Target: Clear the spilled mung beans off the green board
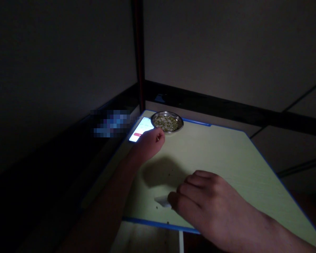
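My left hand [153, 140] is closed in a loose fist at the near rim of a round metal bowl [167, 123]. Whatever it may hold is hidden. Small green and whitish pieces cover the bottom of the bowl. Close to the front of the table, my right hand [204, 200] is closed on a pale, flat piece with a pointed end [162, 200]. Most of that piece is hidden by my fingers, so its kind does not show.
Beyond my left wrist a lit phone [139, 131] lies on the pale table [216, 151], which has blue edging. A few dark specks [157, 207] dot the tabletop. Walls meet in a corner behind it. The room is dim.
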`<state>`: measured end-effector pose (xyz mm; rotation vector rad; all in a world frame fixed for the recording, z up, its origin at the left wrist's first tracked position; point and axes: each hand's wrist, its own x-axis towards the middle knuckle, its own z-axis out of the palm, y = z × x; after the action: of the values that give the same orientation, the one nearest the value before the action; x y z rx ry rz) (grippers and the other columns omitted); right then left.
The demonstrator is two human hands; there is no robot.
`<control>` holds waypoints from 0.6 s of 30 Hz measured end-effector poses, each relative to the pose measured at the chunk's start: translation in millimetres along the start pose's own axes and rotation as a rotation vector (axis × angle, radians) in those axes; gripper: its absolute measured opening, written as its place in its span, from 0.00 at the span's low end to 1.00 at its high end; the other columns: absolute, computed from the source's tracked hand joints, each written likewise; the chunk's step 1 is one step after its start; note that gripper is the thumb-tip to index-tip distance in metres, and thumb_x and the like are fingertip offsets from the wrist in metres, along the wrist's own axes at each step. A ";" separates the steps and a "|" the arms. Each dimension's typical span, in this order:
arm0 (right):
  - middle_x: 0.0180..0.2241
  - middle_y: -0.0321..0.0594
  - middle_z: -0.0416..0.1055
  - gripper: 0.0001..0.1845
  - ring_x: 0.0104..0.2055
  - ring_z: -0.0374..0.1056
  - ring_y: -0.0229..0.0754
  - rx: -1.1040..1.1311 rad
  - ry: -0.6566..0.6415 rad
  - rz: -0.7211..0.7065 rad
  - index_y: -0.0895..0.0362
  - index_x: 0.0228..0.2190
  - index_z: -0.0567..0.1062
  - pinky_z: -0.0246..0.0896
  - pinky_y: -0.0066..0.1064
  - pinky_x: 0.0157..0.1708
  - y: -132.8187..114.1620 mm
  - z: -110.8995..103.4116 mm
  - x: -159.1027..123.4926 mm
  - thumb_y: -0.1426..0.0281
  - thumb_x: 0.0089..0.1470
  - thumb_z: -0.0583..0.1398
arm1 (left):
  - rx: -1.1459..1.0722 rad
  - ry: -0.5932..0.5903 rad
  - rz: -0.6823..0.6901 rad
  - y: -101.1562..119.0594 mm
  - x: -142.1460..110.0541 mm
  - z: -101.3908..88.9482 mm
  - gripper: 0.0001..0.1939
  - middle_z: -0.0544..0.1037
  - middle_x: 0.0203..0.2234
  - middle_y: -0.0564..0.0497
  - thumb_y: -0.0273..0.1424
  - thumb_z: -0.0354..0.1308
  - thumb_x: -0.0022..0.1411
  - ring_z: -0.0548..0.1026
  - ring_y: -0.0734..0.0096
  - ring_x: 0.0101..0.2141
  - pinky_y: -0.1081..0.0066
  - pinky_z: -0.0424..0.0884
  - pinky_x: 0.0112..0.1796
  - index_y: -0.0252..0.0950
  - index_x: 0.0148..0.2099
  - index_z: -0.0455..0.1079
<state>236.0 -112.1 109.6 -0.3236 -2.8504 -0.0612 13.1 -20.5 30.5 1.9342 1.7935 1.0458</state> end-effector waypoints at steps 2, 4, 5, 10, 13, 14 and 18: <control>0.30 0.33 0.72 0.05 0.32 0.64 0.40 0.035 -0.036 -0.011 0.56 0.39 0.75 0.56 0.39 0.34 0.4 -6.3 -1.2 0.72 0.62 0.58 | 0.001 0.003 0.003 0.2 -0.1 -0.1 0.08 0.72 0.22 0.54 0.32 0.51 0.62 0.67 0.71 0.26 0.68 0.57 0.29 0.39 0.30 0.67; 0.30 0.34 0.72 0.05 0.33 0.65 0.40 0.049 -0.042 -0.030 0.56 0.38 0.76 0.56 0.39 0.35 0.0 -8.9 -3.0 0.71 0.62 0.59 | 0.001 0.008 0.012 0.2 -0.2 0.2 0.09 0.71 0.21 0.55 0.32 0.51 0.62 0.66 0.71 0.26 0.69 0.57 0.29 0.39 0.30 0.67; 0.30 0.34 0.72 0.05 0.33 0.65 0.40 0.056 -0.034 -0.043 0.56 0.36 0.76 0.55 0.39 0.34 -0.7 -9.0 -3.8 0.71 0.63 0.59 | 0.000 0.011 0.017 0.1 -0.3 0.3 0.09 0.71 0.21 0.55 0.32 0.51 0.62 0.66 0.72 0.26 0.69 0.57 0.29 0.39 0.30 0.66; 0.28 0.34 0.72 0.07 0.32 0.64 0.39 0.127 0.045 -0.083 0.56 0.35 0.78 0.54 0.37 0.32 -8.7 -2.8 -6.9 0.71 0.64 0.60 | -0.017 0.019 0.043 0.0 -1.2 1.0 0.08 0.71 0.22 0.55 0.30 0.50 0.62 0.67 0.72 0.26 0.70 0.57 0.29 0.39 0.30 0.66; 0.27 0.33 0.72 0.06 0.32 0.66 0.38 0.166 0.084 -0.065 0.56 0.37 0.79 0.55 0.35 0.33 -13.7 5.2 -9.0 0.71 0.62 0.61 | -0.024 0.031 0.052 0.4 -1.6 0.9 0.08 0.71 0.22 0.55 0.29 0.51 0.61 0.67 0.73 0.26 0.71 0.57 0.28 0.39 0.29 0.66; 0.27 0.33 0.72 0.06 0.32 0.66 0.37 0.171 0.094 -0.051 0.56 0.36 0.79 0.56 0.34 0.33 -14.8 8.8 -10.1 0.71 0.62 0.61 | -0.025 0.033 0.055 0.5 -1.7 0.8 0.08 0.71 0.22 0.55 0.29 0.51 0.61 0.67 0.73 0.26 0.71 0.57 0.28 0.39 0.29 0.65; 0.27 0.33 0.73 0.06 0.32 0.67 0.37 0.173 0.093 0.010 0.56 0.30 0.78 0.59 0.34 0.34 -15.6 23.9 -19.0 0.72 0.60 0.62 | -0.034 0.036 0.064 0.2 -1.9 1.0 0.08 0.71 0.23 0.55 0.28 0.51 0.61 0.67 0.74 0.26 0.71 0.57 0.28 0.38 0.29 0.65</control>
<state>244.0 -129.7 81.2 -0.2912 -2.7377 0.1667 14.0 -22.0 29.4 1.9764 1.7317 1.1316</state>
